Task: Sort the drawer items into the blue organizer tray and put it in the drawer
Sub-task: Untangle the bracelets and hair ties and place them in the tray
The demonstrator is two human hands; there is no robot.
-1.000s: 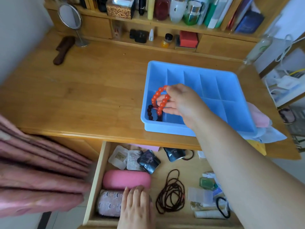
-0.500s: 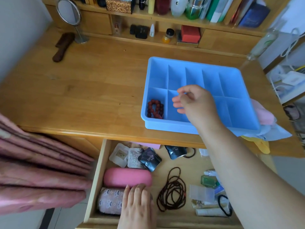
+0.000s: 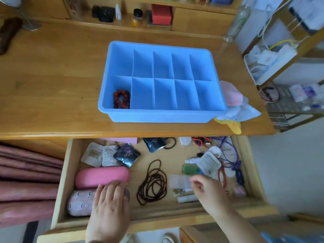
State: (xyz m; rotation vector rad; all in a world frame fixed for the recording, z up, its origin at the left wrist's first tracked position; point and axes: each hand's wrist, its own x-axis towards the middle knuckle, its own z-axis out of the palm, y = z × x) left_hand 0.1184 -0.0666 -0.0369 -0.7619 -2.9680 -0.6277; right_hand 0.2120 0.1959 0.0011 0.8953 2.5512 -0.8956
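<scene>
The blue organizer tray (image 3: pixel 161 118) stands on the wooden desk, divided into several compartments. Red bead bracelets (image 3: pixel 121 99) lie in its front left compartment. Below the desk the drawer (image 3: pixel 61 186) is pulled out. My left hand (image 3: pixel 109 206) rests flat on a patterned pink case (image 3: pixel 79 202), just below a plain pink case (image 3: pixel 101 176). My right hand (image 3: pixel 208 192) hovers low in the drawer's right half with fingers curled, over a clear plastic bag (image 3: pixel 178 180) and a small white tube (image 3: pixel 186 199). A dark coiled cord (image 3: pixel 152 185) lies between my hands.
Sachets (image 3: pixel 127 155) lie at the drawer's back left; a tangle of cords, pads and small bottles (image 3: pixel 219 160) fills its right side. A pink cloth bundle (image 3: pixel 231 95) touches the tray's right side. A shelf with bottles and a red box (image 3: pixel 161 14) lines the desk's back.
The orange bracelet was let go into the tray's front left compartment. My right hand then left the tray and dropped into the drawer's right half. The camera tilted down; my left hand stayed.
</scene>
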